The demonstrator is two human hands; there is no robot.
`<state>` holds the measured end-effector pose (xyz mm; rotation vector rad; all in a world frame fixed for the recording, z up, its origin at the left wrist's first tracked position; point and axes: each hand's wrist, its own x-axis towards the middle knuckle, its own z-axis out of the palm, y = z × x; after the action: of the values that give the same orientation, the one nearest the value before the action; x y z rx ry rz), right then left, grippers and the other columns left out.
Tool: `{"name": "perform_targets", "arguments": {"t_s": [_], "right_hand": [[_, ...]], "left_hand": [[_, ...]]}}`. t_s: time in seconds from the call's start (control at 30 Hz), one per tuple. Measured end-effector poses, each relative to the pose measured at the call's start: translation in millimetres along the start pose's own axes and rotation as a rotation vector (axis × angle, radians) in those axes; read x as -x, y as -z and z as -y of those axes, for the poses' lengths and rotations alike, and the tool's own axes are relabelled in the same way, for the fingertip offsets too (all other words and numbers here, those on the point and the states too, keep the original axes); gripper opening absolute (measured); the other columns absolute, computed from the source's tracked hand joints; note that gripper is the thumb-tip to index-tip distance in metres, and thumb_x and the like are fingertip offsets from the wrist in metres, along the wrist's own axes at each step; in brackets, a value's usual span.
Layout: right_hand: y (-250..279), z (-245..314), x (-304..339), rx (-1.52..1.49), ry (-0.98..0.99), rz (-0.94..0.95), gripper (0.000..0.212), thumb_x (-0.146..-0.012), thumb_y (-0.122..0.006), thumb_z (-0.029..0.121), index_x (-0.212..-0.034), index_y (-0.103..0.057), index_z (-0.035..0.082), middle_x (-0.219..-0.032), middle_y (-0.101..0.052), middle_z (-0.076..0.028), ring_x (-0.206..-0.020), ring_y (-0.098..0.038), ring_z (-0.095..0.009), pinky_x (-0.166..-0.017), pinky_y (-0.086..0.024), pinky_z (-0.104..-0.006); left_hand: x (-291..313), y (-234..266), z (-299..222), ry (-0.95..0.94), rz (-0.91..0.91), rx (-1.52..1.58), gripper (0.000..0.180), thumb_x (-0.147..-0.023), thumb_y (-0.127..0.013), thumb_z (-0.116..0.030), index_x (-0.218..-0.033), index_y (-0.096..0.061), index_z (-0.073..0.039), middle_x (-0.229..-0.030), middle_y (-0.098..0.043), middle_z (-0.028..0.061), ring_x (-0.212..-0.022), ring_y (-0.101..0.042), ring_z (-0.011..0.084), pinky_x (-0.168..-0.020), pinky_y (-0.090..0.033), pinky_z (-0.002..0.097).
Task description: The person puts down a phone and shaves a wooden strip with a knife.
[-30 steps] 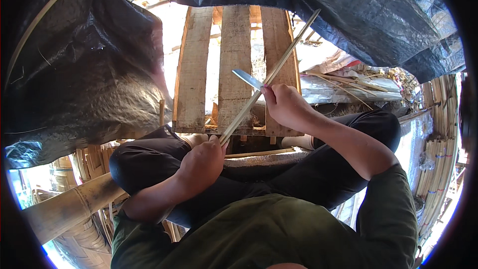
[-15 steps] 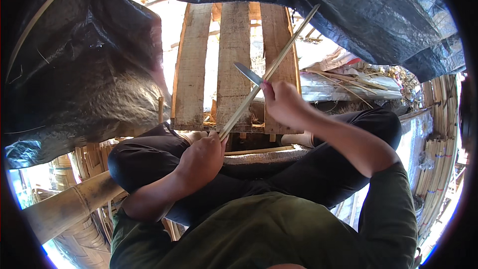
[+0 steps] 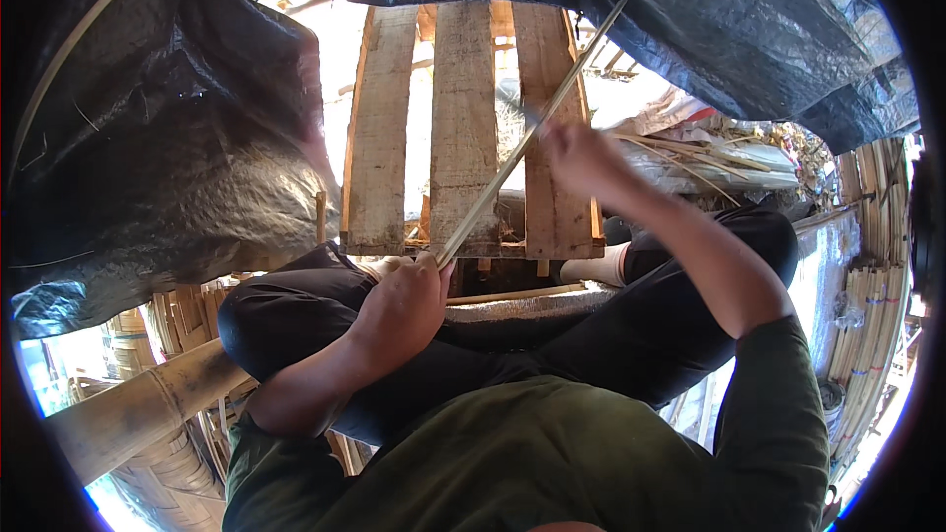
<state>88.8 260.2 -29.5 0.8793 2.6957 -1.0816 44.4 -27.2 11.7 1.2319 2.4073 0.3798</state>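
Observation:
My left hand (image 3: 406, 300) is closed around the near end of a long, pale bamboo strip (image 3: 485, 205), above my bent left leg. From there the strip slants up and to the right, over a slatted wooden bench (image 3: 463, 128). Farther up it, my right hand (image 3: 583, 156) is closed on a knife (image 3: 526, 114) and smeared by motion. The blade is blurred and lies against or just across the strip; whether it cuts in cannot be made out. The knife's handle is hidden in my fingers.
Dark plastic sheeting (image 3: 168, 138) hangs at the left and across the top right. Loose bamboo strips (image 3: 695, 156) lie beyond my right knee. A thick bamboo pole (image 3: 148, 414) runs along my left side, and bundled slats (image 3: 867, 325) stand at the far right.
My right hand and the knife have moved up and to the right along the bamboo strip, toward its far end. The strip has shifted slightly; my left hand keeps its hold.

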Motion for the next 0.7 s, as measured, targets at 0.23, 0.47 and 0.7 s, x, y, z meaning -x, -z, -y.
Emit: {"name": "perform_targets", "arguments": {"t_s": [0.23, 0.47, 0.7], "right_hand": [[8, -8, -15, 0.012, 0.062, -0.029, 0.048, -0.104, -0.044, 0.036, -0.087, -0.061, -0.006, -0.054, -0.058, -0.016, -0.035, -0.049, -0.027, -0.039, -0.039, -0.0409], [12, 21, 5, -0.096, -0.112, 0.279, 0.045, -0.104, -0.04, 0.026, -0.075, -0.057, -0.003, -0.06, -0.059, -0.02, -0.054, -0.063, -0.024, -0.05, -0.048, -0.0382], [-2, 16, 21, -0.041, 0.025, 0.193, 0.048, -0.105, -0.037, 0.032, -0.086, -0.056, -0.007, -0.06, -0.057, -0.02, -0.053, -0.058, -0.03, -0.053, -0.045, -0.0452]], "left_hand": [[1, 0, 3, -0.012, 0.047, 0.009, 0.03, -0.099, -0.052, -0.02, -0.08, -0.053, 0.004, -0.064, -0.058, 0.0233, -0.064, -0.062, 0.0402, -0.059, -0.051, 0.0463], [4, -3, 8, -0.057, 0.002, -0.007, 0.032, -0.098, -0.053, -0.021, -0.078, -0.053, 0.004, -0.065, -0.057, 0.0209, -0.066, -0.062, 0.0362, -0.058, -0.053, 0.042], [2, -2, 5, -0.074, 0.016, -0.014, 0.03, -0.098, -0.054, -0.02, -0.079, -0.053, 0.004, -0.065, -0.057, 0.0205, -0.065, -0.062, 0.0366, -0.059, -0.052, 0.0419]]}}
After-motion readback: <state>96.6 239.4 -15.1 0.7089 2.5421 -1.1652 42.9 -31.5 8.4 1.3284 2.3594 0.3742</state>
